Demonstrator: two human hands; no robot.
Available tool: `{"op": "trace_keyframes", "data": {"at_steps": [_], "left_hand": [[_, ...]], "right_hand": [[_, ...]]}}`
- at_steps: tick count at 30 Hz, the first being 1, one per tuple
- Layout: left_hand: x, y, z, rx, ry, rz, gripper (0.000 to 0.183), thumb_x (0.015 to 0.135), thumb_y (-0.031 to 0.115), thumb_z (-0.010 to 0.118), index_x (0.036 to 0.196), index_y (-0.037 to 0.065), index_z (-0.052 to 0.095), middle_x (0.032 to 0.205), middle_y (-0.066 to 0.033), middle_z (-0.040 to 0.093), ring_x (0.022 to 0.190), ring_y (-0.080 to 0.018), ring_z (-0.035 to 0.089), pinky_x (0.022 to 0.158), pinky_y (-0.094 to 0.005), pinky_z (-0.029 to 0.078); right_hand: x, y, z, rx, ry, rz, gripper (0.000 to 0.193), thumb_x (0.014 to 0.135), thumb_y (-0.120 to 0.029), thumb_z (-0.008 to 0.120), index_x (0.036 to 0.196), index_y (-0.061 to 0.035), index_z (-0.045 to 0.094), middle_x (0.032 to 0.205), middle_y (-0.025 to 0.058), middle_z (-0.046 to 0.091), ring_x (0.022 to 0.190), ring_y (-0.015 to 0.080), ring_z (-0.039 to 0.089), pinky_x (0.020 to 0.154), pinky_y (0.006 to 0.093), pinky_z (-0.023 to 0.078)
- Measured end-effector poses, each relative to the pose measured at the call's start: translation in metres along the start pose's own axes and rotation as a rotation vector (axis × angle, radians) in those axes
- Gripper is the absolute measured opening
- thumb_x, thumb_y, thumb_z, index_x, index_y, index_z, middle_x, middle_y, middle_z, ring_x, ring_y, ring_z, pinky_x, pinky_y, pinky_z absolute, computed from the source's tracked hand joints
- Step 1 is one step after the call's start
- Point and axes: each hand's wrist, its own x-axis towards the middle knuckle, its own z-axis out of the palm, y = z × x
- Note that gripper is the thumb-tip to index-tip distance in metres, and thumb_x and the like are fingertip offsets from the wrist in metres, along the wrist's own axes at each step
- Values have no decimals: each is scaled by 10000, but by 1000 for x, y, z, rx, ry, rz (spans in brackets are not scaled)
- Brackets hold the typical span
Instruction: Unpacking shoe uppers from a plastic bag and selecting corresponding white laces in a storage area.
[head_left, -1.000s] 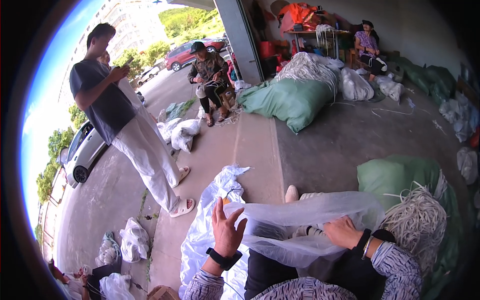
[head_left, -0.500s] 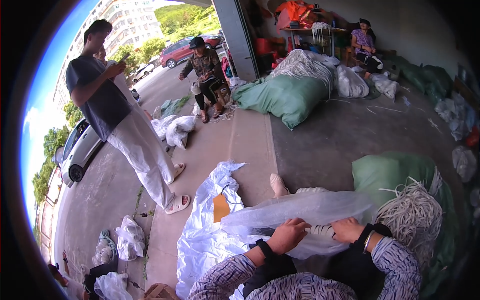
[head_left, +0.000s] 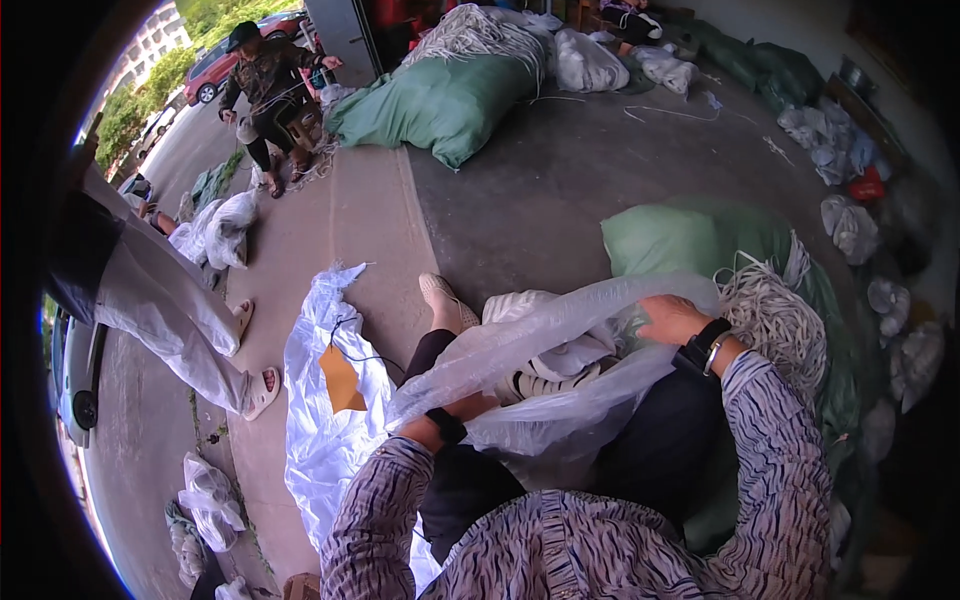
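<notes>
A clear plastic bag is spread across my lap, its mouth held wide between my two hands. My right hand is closed on the bag's far-right edge. At the bag's left end is my left hand, its fingers hidden by the plastic. Between the hands, an off-white banded roll lies inside or behind the film; I cannot tell which. Beyond it sits a pile of white bundles. To the right, a tangle of off-white strips rests against a green sack.
A white woven sheet with an orange tag lies at my left. A person in pale trousers stands beyond it. Farther off, another person sits handling cord near a large green sack. Plastic bags lie on the ground.
My hands have moved apart, and neither visibly holds the banded roll they shared before. The bag's mouth is now stretched wider. The whole view has swung to the right and down.
</notes>
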Motion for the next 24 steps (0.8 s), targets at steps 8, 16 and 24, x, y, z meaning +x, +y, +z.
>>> {"op": "trace_keyframes", "data": {"at_steps": [8, 16, 24], "left_hand": [[20, -26, 22, 492, 48, 109, 524, 766, 176, 627, 1254, 67, 470, 1249, -219, 491, 1179, -345, 459, 1003, -383, 362], [102, -10, -27, -346, -301, -465, 291, 810, 252, 606, 1036, 69, 615, 858, -116, 656, 807, -273, 621, 697, -391, 491], [125, -88, 2, -268, 39, -342, 415, 876, 329, 542, 1152, 20, 555, 1143, -187, 576, 1058, -298, 534, 912, -390, 404]], "right_hand": [[26, -27, 10, -315, -229, -331, 224, 743, -119, 608, 944, -20, 596, 1014, 161, 603, 1008, 321, 571, 798, 454, 461], [112, -35, 32, -247, 90, -432, 234, 775, -118, 557, 989, -24, 563, 1033, 151, 558, 980, 326, 563, 818, 456, 432], [173, 2, 68, -200, 57, -246, 229, 770, -72, 534, 994, -56, 575, 1045, 153, 546, 1060, 290, 500, 879, 431, 377]]}}
